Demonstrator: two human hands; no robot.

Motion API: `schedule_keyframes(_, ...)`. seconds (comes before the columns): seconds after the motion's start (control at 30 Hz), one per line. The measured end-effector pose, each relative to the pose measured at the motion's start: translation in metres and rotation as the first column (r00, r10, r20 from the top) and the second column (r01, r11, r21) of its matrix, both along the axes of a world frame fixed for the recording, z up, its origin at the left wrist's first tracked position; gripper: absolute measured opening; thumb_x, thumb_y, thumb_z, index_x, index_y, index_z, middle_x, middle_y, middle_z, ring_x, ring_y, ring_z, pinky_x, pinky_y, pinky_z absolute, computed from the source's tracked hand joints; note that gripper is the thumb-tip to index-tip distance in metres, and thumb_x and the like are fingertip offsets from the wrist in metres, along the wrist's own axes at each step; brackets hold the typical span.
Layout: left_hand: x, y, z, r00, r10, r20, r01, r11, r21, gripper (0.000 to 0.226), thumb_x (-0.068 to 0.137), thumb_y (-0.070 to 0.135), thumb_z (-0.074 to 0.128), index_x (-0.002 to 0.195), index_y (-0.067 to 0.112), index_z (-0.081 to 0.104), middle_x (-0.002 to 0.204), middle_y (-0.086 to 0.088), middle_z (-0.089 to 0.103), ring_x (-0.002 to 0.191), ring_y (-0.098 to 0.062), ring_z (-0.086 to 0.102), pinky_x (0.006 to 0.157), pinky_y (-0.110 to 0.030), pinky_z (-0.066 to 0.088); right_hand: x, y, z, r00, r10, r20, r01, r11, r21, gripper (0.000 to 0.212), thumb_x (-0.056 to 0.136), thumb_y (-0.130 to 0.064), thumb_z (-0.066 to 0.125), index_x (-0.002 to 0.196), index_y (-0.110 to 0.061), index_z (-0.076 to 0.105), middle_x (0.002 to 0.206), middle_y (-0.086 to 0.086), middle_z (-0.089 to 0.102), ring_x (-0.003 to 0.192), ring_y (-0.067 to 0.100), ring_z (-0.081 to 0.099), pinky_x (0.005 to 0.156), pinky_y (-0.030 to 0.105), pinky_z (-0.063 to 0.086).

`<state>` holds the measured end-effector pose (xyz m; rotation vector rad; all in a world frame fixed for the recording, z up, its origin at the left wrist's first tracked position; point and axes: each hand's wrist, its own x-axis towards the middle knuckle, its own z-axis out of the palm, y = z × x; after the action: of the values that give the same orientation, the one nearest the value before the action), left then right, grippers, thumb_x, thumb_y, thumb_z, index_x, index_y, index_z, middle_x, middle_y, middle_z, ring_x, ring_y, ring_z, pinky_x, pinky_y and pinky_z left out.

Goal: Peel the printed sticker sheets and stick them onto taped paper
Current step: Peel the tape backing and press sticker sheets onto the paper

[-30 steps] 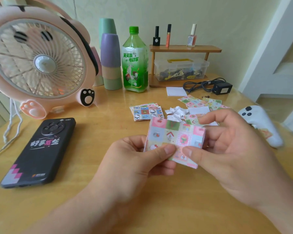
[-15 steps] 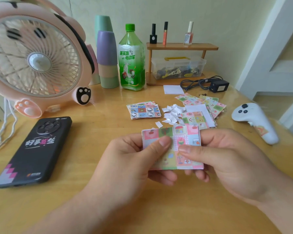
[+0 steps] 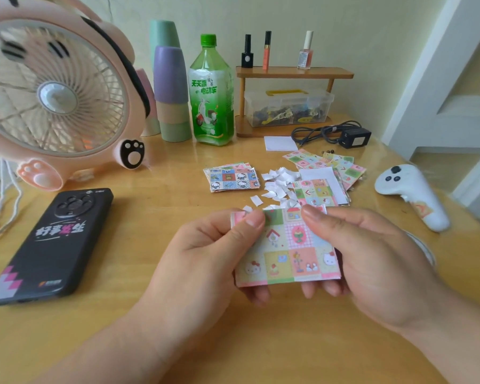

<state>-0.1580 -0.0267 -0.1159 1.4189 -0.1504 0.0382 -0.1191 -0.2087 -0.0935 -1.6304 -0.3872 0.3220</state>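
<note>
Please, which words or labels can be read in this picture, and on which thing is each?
"电动车", after "天天" and one unclear character: green bottle.
"好事发生": black phone case.
Too small to read: the case's bottom logo; the label on the black adapter.

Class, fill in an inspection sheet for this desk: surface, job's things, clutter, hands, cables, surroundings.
Surface: wooden table, glossy.
Job's things: printed sticker sheet held above the table; left pile, right pile and white paper scraps lie behind it.
Clutter: phone, fan, green bottle, stacked cups, white controller, shelf with clear box.
Hands: left hand and right hand both pinch the sheet's top edge, fingers beneath.
Cables: black adapter cable coiled by shelf; white cord below fan.
Surroundings: pale wall, white door frame.
</note>
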Motion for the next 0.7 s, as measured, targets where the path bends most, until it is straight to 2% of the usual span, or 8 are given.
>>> schedule_keyframes(0.07,0.001,0.001,0.000,0.998,0.058,-0.001,-0.058,0.998,-0.014,0.036,0.088,0.038,0.062,0.070,0.010,0.073,0.067,-0.029,0.063,0.045,-0.029,0.053,0.045,-0.032,0.048,0.002,-0.001,-0.002,1.000,-0.022,0.008,0.023,0.999,-0.027,0.045,0.081,-0.046,0.063,0.078,-0.001,0.070,0.060,0.030,0.064,0.045,0.030,0.050,0.045,0.027,0.043)
schedule_keyframes(0.13,-0.001,0.001,0.000,0.997,0.071,-0.003,-0.071,0.997,0.036,0.039,0.087,0.037,0.064,0.067,0.004,0.071,0.065,-0.035,0.059,0.044,-0.027,0.051,0.045,-0.032,0.048,0.004,0.001,-0.004,0.998,-0.032,0.053,0.033,0.999,-0.021,0.048,0.085,-0.046,0.072,0.089,0.002,0.068,0.091,0.043,0.063,0.078,0.052,0.063,0.072,0.052,0.056)
schedule_keyframes(0.2,-0.003,0.000,0.001,0.998,0.056,-0.004,-0.056,0.996,0.066,0.041,0.087,0.036,0.064,0.070,-0.001,0.071,0.065,-0.034,0.059,0.044,-0.025,0.051,0.045,-0.031,0.047,0.005,0.004,-0.005,0.995,-0.034,0.089,0.034,0.999,-0.008,0.069,0.085,-0.054,0.065,0.096,0.014,0.058,0.105,0.050,0.051,0.092,0.063,0.056,0.083,0.066,0.051)
schedule_keyframes(0.27,-0.003,0.001,0.001,0.998,0.055,-0.005,-0.054,0.996,0.065,0.043,0.087,0.037,0.065,0.072,-0.003,0.071,0.065,-0.033,0.060,0.045,-0.027,0.051,0.045,-0.032,0.047,0.007,0.003,-0.006,0.993,-0.038,0.108,0.041,0.999,-0.030,0.077,0.086,-0.055,0.062,0.092,0.021,0.048,0.075,0.044,0.051,0.060,0.041,0.055,0.056,0.042,0.050)
schedule_keyframes(0.33,-0.002,0.001,0.000,0.997,0.074,-0.006,-0.074,0.997,0.038,0.049,0.087,0.041,0.064,0.073,-0.006,0.070,0.067,-0.036,0.059,0.047,-0.029,0.050,0.046,-0.034,0.046,0.009,0.000,-0.006,0.989,-0.060,0.132,0.066,0.997,-0.040,0.073,0.085,-0.053,0.061,0.078,0.018,0.045,0.055,0.018,0.037,0.049,0.020,0.036,0.043,0.024,0.032)
schedule_keyframes(0.5,0.002,0.001,0.001,0.982,0.174,-0.070,-0.174,0.985,0.001,0.050,0.084,0.053,0.062,0.070,0.007,0.073,0.065,-0.026,0.066,0.051,-0.033,0.055,0.046,-0.032,0.045,0.008,0.002,-0.001,0.972,-0.044,0.229,0.081,0.984,-0.158,0.058,0.083,-0.052,0.064,0.046,-0.011,0.047,0.040,-0.001,0.045,0.034,0.012,0.043,0.040,0.014,0.033)
schedule_keyframes(0.6,0.000,0.000,0.005,0.967,0.255,-0.030,-0.248,0.958,0.144,0.044,0.080,0.051,0.077,0.073,0.007,0.074,0.069,-0.022,0.071,0.054,-0.023,0.060,0.046,-0.029,0.048,0.008,0.000,0.003,0.971,-0.020,0.239,0.073,0.975,-0.212,0.051,0.080,-0.053,0.059,0.046,-0.016,0.051,0.042,0.005,0.053,0.036,0.014,0.050,0.042,0.014,0.035)
schedule_keyframes(0.7,-0.002,-0.003,0.013,0.939,0.344,0.002,-0.342,0.934,0.103,0.033,0.075,0.036,0.073,0.070,0.003,0.074,0.058,-0.010,0.069,0.043,-0.013,0.056,0.037,-0.021,0.043,0.008,-0.001,0.002,0.974,0.015,0.226,0.039,0.972,-0.232,0.051,0.081,-0.053,0.060,0.049,-0.014,0.052,0.043,0.008,0.056,0.037,0.014,0.050,0.043,0.015,0.036)
